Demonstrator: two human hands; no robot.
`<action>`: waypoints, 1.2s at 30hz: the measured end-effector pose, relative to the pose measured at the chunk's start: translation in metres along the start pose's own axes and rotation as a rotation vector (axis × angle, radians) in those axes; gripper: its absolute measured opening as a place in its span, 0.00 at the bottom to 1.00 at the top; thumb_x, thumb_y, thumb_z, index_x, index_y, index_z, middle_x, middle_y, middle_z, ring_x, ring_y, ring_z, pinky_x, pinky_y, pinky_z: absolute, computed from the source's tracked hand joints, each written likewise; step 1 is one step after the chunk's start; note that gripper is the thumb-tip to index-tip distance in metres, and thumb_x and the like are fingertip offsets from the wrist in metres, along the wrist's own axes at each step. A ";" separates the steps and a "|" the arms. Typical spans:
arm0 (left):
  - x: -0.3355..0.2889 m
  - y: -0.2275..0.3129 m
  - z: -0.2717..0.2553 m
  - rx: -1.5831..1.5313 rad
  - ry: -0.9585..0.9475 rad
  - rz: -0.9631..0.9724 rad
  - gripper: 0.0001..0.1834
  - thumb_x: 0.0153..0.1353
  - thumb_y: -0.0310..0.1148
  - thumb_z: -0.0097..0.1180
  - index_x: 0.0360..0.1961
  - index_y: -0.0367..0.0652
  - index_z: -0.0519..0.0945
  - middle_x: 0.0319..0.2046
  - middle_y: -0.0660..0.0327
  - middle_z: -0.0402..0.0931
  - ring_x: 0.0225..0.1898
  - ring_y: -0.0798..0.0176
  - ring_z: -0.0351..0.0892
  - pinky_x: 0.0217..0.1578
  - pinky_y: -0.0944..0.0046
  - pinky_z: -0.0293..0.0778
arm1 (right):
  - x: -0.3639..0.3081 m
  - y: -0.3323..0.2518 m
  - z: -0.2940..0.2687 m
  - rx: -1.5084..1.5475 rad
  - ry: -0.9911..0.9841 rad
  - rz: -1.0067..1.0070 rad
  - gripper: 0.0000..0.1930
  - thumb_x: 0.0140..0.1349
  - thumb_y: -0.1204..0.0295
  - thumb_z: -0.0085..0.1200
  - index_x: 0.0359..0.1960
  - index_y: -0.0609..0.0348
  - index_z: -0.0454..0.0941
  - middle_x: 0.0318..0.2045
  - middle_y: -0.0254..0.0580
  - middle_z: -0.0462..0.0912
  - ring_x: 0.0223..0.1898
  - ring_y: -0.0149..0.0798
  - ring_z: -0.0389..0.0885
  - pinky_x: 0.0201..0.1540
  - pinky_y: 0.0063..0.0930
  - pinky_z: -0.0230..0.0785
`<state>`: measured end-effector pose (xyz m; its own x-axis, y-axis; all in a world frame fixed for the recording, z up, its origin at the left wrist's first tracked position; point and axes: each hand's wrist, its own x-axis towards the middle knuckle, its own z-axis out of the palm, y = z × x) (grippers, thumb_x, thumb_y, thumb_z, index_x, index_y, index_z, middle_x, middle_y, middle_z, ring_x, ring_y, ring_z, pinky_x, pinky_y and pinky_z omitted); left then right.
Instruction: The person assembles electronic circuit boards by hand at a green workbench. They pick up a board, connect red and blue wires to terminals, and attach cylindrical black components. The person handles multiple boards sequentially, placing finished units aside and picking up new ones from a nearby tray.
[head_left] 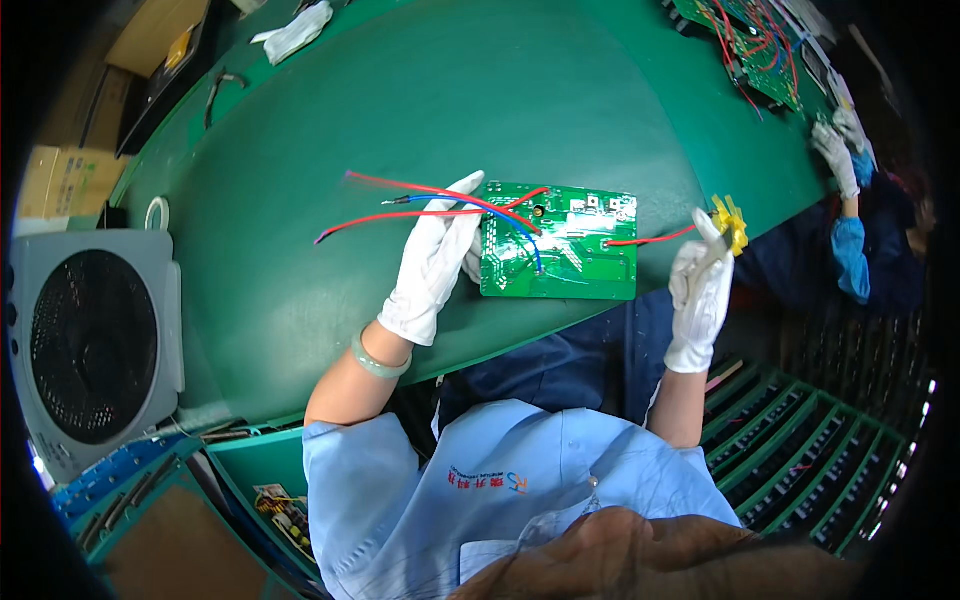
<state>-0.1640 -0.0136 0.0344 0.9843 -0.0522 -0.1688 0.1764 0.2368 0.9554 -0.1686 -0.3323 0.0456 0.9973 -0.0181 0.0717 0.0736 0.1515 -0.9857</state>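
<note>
At the front of the green surface (330,260), the left hand (432,265) grips a circuit board (600,272) by its left edge; right of it, the right hand (703,290) pinches a red wire (655,239)

A: What is spreading out beneath everything here?
B: A broad, smooth, green tabletop (330,110), its edges bending in this wide view
A: And what is lying on it toward the far left?
B: A crumpled piece of white cloth (293,35) is lying there, and a thin, dark, bent object (213,98) is resting nearer the left edge
A: And at the far right?
B: A green circuit board tangled with red wires (778,88) is lying there
</note>
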 end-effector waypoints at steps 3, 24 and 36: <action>-0.002 -0.001 0.000 -0.001 -0.012 -0.007 0.27 0.73 0.35 0.47 0.68 0.33 0.62 0.25 0.68 0.73 0.22 0.76 0.71 0.23 0.74 0.69 | 0.008 -0.022 0.014 -0.625 -0.274 -0.285 0.27 0.70 0.52 0.49 0.62 0.60 0.70 0.39 0.42 0.80 0.36 0.29 0.74 0.36 0.20 0.67; -0.003 -0.008 -0.006 0.037 -0.076 -0.013 0.36 0.64 0.29 0.61 0.69 0.34 0.60 0.25 0.66 0.75 0.25 0.77 0.71 0.26 0.75 0.68 | 0.027 -0.033 0.081 -1.217 -0.507 -0.867 0.21 0.55 0.69 0.65 0.53 0.53 0.81 0.24 0.33 0.75 0.25 0.35 0.77 0.21 0.30 0.66; -0.001 -0.007 0.012 -0.267 -0.117 0.043 0.38 0.63 0.22 0.58 0.72 0.33 0.54 0.51 0.56 0.73 0.47 0.69 0.76 0.44 0.70 0.73 | 0.027 -0.036 0.078 -0.881 -0.277 -0.530 0.13 0.57 0.75 0.65 0.43 0.59 0.77 0.34 0.45 0.86 0.31 0.44 0.87 0.33 0.33 0.79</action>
<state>-0.1660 -0.0273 0.0308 0.9859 -0.1441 -0.0855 0.1458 0.4872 0.8610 -0.1440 -0.2608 0.0954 0.8142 0.3705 0.4470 0.5787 -0.5801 -0.5732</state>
